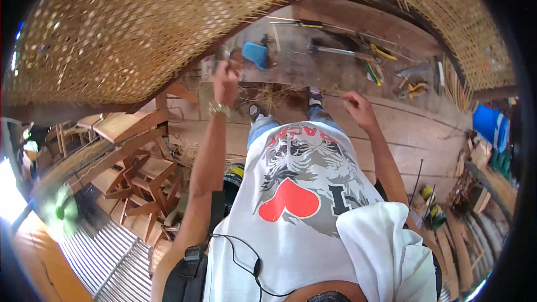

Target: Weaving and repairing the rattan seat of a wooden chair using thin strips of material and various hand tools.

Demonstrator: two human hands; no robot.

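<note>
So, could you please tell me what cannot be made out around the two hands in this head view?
- Left hand: raised at the edge of the large woven bamboo panel; what its fingers pinch is too small and blurred to tell.
- Right hand: a thin pale strip seems to run from it; the grip is unclear.
- Tools on the brown wooden floor: too small to identify.
- Floor below the hands: hidden by the white printed shirt.

Left hand [225, 81] at woven bamboo panel's [123, 28] edge, right hand [358, 106] pinching a thin strip [391, 103].
</note>
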